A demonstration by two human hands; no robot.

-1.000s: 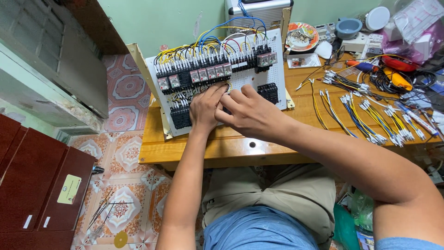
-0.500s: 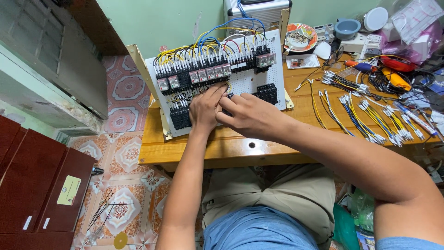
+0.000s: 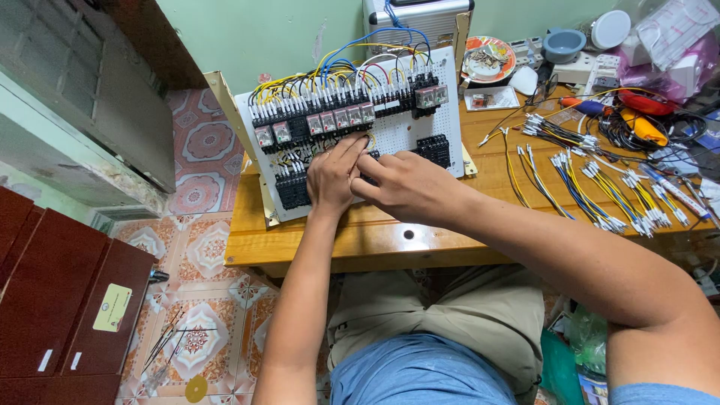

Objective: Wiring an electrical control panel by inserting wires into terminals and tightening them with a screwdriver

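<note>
Item: white perforated wiring panel (image 3: 409,131), leaning tilted on the wooden table (image 3: 375,240), at 12 o'clock from the person's lap. It is carrying a top row of black relay sockets (image 3: 330,112) with red, yellow and blue wires (image 3: 352,56) looping above; exact count cannot be told.

Left hand (image 3: 330,176) is resting on the panel's middle, fingers together and pressing down at the wiring; whether they are pinching anything cannot be told. Right hand (image 3: 405,184) is touching the left at 3 o'clock, fingertips curled together at the same spot, grip hidden.

Black terminal block (image 3: 292,191) is sitting at 9 o'clock of the left hand.

Bundles of cut wires (image 3: 592,184) are lying fanned at 3 o'clock on the table.

One patterned plate (image 3: 487,60) is standing at 1 o'clock, one grey bowl (image 3: 564,43) beyond it.

One pale green oblong label (image 3: 112,307) is sticking to the dark red cabinet (image 3: 52,300) at 8 o'clock.
</note>
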